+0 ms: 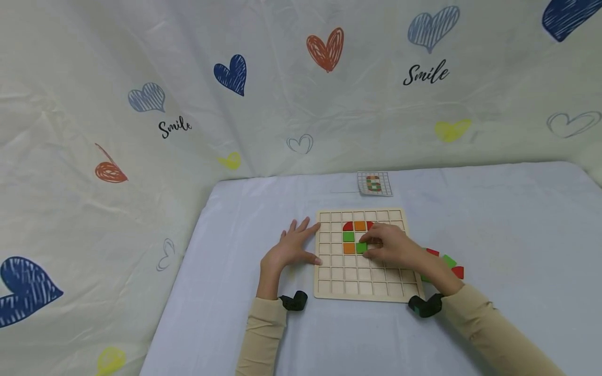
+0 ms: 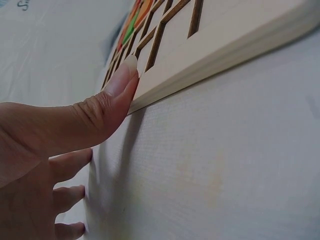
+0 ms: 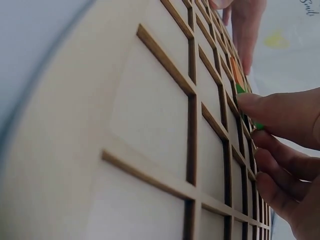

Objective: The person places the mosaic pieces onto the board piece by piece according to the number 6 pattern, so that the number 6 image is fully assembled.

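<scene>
A wooden grid board lies on the white-covered table. In its upper middle cells sit a red curved tile, an orange tile, another red tile partly behind the right hand, a green tile and a lower orange tile. My right hand pinches a second green tile between thumb and forefinger, right at the cell beside the lower orange one. Fingers spread, my left hand rests at the board's left edge. Its thumb presses the rim in the left wrist view.
Loose red and green tiles lie right of the board, partly hidden by my right forearm. Behind the board is a printed card with a coloured grid pattern. A cloth backdrop with hearts rises behind the table.
</scene>
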Demonstrator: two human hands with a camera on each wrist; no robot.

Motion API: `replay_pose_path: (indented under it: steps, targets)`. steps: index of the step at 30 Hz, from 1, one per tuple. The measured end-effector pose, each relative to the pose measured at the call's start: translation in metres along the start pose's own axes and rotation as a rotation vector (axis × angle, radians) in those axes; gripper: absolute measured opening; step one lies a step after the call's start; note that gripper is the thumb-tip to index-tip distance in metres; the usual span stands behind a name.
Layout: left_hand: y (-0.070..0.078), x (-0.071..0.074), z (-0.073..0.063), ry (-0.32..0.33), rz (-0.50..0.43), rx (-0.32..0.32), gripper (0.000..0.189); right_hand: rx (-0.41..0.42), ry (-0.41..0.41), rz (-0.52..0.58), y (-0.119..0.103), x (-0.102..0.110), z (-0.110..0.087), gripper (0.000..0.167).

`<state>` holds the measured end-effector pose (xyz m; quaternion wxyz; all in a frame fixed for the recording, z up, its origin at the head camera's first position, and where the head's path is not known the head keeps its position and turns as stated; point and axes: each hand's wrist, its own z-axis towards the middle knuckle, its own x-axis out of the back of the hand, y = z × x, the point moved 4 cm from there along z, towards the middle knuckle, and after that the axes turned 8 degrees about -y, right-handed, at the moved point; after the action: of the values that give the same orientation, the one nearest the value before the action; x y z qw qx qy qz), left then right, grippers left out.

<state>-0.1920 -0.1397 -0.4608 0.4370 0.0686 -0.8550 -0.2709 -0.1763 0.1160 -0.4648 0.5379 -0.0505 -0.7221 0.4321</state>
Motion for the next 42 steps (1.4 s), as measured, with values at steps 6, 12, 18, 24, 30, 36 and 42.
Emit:
replay_pose_path:
  steps: [6,12,18,24,30,36,42]
  targets:
    - [0.001,-0.001,0.000,-0.001,-0.003,-0.002,0.100,0.012,0.006,-0.022,-0.002,-0.001,0.000,0.023]
    - [0.000,-0.002,0.000,0.000,-0.005,-0.002,0.100,0.006,0.001,-0.046,-0.002,-0.001,-0.002,0.025]
    - [0.000,-0.003,0.001,0.000,-0.005,0.000,0.100,0.016,0.028,-0.053,-0.003,0.002,-0.007,0.027]
    - [0.001,-0.002,-0.001,0.002,-0.012,-0.001,0.099,0.016,0.069,-0.050,0.002,0.009,-0.017,0.025]
    - [0.000,-0.001,-0.002,0.004,-0.007,0.000,0.099,-0.013,0.095,-0.078,0.006,0.019,-0.032,0.025]
    - [0.000,-0.001,0.000,0.004,0.007,0.007,0.100,-0.005,0.129,-0.102,0.010,0.030,-0.049,0.023]
    - [0.001,0.000,0.000,0.001,0.000,0.004,0.100,-0.041,0.140,-0.131,0.019,0.037,-0.065,0.022]
